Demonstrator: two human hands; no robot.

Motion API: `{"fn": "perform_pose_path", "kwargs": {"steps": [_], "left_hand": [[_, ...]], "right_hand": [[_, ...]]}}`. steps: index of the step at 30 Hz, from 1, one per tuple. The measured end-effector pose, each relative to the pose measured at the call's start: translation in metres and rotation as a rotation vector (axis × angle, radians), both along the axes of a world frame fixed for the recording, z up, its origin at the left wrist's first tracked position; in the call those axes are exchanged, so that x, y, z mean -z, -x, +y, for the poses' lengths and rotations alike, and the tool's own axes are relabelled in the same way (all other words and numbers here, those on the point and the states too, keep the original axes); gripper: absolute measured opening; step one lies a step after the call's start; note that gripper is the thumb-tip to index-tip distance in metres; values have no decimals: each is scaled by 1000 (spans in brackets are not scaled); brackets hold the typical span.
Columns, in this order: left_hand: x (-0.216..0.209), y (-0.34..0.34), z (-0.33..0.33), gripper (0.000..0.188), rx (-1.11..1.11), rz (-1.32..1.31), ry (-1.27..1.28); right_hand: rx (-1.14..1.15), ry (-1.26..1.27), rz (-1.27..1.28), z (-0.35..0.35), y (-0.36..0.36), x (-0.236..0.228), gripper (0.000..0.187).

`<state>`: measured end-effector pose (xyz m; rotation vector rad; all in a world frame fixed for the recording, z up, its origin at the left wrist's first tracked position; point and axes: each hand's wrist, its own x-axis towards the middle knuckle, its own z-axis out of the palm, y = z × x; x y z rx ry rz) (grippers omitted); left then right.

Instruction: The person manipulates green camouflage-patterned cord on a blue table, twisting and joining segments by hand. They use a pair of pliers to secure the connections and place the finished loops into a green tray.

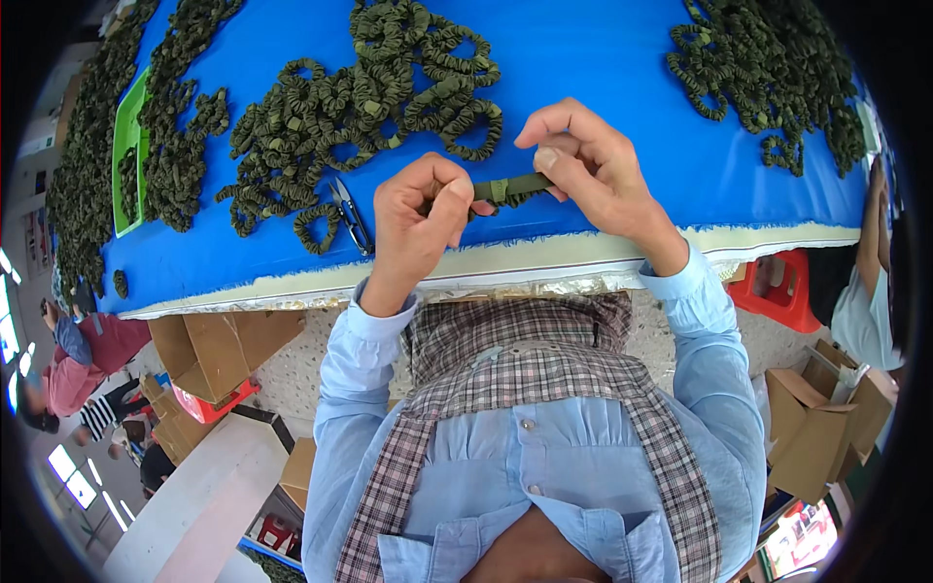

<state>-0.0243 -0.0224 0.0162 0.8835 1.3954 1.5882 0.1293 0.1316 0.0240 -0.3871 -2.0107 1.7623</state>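
Both hands on one green band [523, 185], held up over the near edge of the blue table [593, 58], roughly level between the fists. Left hand [420, 214]: thumb and curled fingers pinch the band's left end. Right hand [603, 180]: looks pinched on the right end, lower fingers under it; forefinger bent and clear of it. Exact contact partly hidden. Flat stretch with a small tab [500, 188] faces up mid-span; gathered part shows below.

Step in hand, my read: straightening or checking the band at the tab. Next move calls for an even light pull, tab kept visible, no twist. Snips [350, 216] lie unheld beside the left hand, just off the pile [374, 92] of gathered bands. Can't tell whether trimming is needed.
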Motion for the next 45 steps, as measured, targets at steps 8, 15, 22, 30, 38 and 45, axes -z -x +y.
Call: {"fn": "perform_pose_path", "kwargs": {"steps": [8, 15, 22, 30, 38, 45], "left_hand": [[1, -11, 3, 14, -5, 56, 27], [9, -8, 1, 19, -13, -22, -177], [15, -12, 7, 17, 14, -316, -126], [18, -21, 20, 10, 3, -533, -261], [16, -14, 17, 9, 38, -412, -109], [19, -5, 14, 10, -54, -512, -236]], "right_hand": [[-6, -297, 101, -10, 9, 6, 23], [-59, -202, 47, 1, 3, -1, 11], [-69, -143, 143, 1, 11, 7, 18], [-14, 247, 65, -5, 9, 18, 32], [-131, 631, 188, -5, 8, 16, 32], [-171, 888, 219, -2, 7, 15, 26]]}}
